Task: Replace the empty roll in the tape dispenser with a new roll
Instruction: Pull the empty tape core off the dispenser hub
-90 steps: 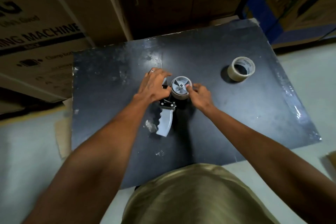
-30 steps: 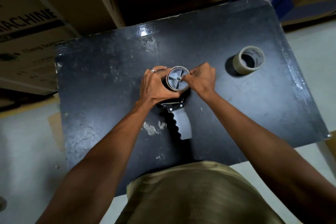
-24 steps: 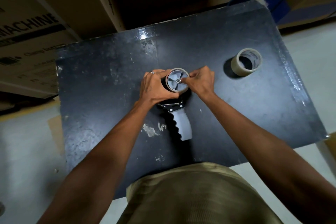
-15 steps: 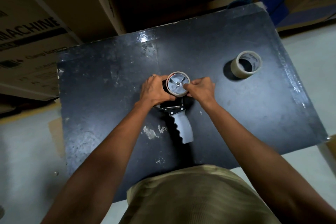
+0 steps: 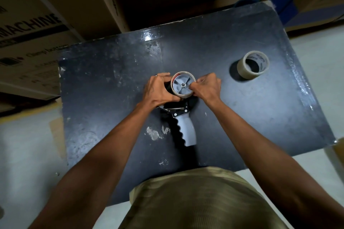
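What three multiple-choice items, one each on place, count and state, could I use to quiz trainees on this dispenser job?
1. Where is the spare tape roll?
A. On the black table, to the person's right of the tape dispenser
B. On the floor
C. In the left hand

2. How many tape rolls lie apart from the dispenser?
A. None
B. One
C. Three

3. What is the empty roll's state?
A. Lying by the handle
B. Crushed flat
C. On the dispenser's hub, the left hand and right hand on either side

Key: 1 A, it stands on the tabletop; 2 B, only one shows; 3 C, it rings the grey hub.
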`<state>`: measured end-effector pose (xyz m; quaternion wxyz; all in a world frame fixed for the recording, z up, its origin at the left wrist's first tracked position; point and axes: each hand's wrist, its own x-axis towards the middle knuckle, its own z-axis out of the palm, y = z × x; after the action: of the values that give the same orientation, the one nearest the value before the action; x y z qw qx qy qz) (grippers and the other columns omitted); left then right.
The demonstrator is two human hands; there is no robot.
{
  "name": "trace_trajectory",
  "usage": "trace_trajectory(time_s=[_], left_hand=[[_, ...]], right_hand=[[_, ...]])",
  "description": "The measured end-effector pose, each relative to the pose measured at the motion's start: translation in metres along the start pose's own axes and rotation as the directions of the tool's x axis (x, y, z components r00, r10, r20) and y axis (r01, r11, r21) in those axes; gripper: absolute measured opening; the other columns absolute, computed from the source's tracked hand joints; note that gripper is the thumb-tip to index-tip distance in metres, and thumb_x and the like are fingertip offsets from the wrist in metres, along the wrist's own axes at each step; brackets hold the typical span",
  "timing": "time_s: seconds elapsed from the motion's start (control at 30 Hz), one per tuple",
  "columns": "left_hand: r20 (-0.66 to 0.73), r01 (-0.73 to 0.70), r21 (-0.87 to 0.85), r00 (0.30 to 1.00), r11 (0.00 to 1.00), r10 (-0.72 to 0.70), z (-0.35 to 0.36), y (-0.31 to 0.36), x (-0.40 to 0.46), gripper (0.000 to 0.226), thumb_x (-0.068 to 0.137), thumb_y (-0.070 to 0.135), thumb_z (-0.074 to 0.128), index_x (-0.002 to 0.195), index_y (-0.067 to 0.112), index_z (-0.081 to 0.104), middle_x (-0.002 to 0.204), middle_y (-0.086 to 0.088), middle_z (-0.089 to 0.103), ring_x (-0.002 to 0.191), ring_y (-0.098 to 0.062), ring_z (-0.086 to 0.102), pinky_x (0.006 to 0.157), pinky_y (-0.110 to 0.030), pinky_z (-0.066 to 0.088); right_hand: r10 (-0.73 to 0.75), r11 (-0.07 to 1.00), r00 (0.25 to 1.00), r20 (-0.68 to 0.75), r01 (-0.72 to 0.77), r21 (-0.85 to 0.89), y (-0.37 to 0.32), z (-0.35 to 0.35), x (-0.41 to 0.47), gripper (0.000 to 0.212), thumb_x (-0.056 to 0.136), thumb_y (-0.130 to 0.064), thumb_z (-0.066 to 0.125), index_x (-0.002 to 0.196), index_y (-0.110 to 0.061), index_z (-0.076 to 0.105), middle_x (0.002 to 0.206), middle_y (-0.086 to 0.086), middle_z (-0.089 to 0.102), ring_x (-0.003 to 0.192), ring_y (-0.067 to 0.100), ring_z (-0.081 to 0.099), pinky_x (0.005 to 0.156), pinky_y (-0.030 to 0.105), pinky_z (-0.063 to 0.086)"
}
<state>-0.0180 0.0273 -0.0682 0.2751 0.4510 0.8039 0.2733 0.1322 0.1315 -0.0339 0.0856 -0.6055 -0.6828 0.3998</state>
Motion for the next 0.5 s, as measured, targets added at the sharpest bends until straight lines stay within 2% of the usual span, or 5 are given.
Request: trace_trajectory(time_s=[0.27,0.33,0.4,0.47,0.5], left_hand=[[-0.054,-0.042,-0.028,0.998,0.999,0.041,0.002,-0.002,-0.003,0.076,0.04,0.059,0.085,0.11,0.032,0.078,0.124,0.0,0.073,0.125,-0.007,0.061,0.099,-0.034,0.054],[-0.062,-0.042,-0.029,0.997,0.999,0.04,0.002,-0.002,-0.003,0.075,0.04,0.059,0.086,0.11,0.033,0.077,0.12,0.003,0.074,0.125,-0.006,0.06,0.098,-0.034,0.055],[-0.025,-0.05,-0.024,0.998,0.998,0.05,-0.001,0.0,-0.003,0.075,0.042,0.059,0.085,0.112,0.034,0.076,0.114,0.005,0.076,0.126,-0.008,0.06,0.1,-0.032,0.054],[0.056,-0.036,0.006,0.998,0.999,0.036,-0.005,0.003,-0.001,0.073,0.043,0.058,0.082,0.113,0.038,0.073,0.104,0.006,0.078,0.113,-0.013,0.067,0.093,-0.034,0.056],[0.096,-0.011,0.034,0.995,0.999,0.008,-0.007,0.005,0.001,0.072,0.044,0.058,0.079,0.113,0.039,0.071,0.096,0.006,0.077,0.101,-0.016,0.071,0.085,-0.036,0.059]], right_hand=[[-0.016,0.999,1.0,-0.013,0.015,-0.04,-0.005,-0.002,0.0,0.035,0.066,-0.007,0.064,0.042,-0.012,0.04,0.041,-0.003,0.03,0.044,0.015,0.033,0.044,0.026,0.028],[-0.017,0.999,1.0,-0.018,0.016,-0.033,-0.001,0.002,0.003,0.033,0.067,-0.013,0.071,0.045,-0.009,0.047,0.043,-0.001,0.034,0.047,0.018,0.037,0.049,0.029,0.03],[-0.017,1.0,1.0,0.001,0.017,-0.019,0.006,0.002,0.006,0.038,0.068,-0.032,0.083,0.054,-0.007,0.058,0.047,0.001,0.045,0.05,0.018,0.043,0.054,0.031,0.035],[-0.053,0.998,0.997,0.06,0.051,0.027,0.01,-0.004,0.005,0.034,0.07,-0.044,0.087,0.069,-0.014,0.071,0.06,-0.003,0.061,0.057,0.01,0.054,0.064,0.029,0.046],[-0.073,0.994,0.991,0.108,0.065,0.083,0.012,-0.008,0.001,0.033,0.071,-0.045,0.088,0.085,-0.018,0.075,0.073,-0.005,0.069,0.068,0.007,0.063,0.073,0.026,0.053]])
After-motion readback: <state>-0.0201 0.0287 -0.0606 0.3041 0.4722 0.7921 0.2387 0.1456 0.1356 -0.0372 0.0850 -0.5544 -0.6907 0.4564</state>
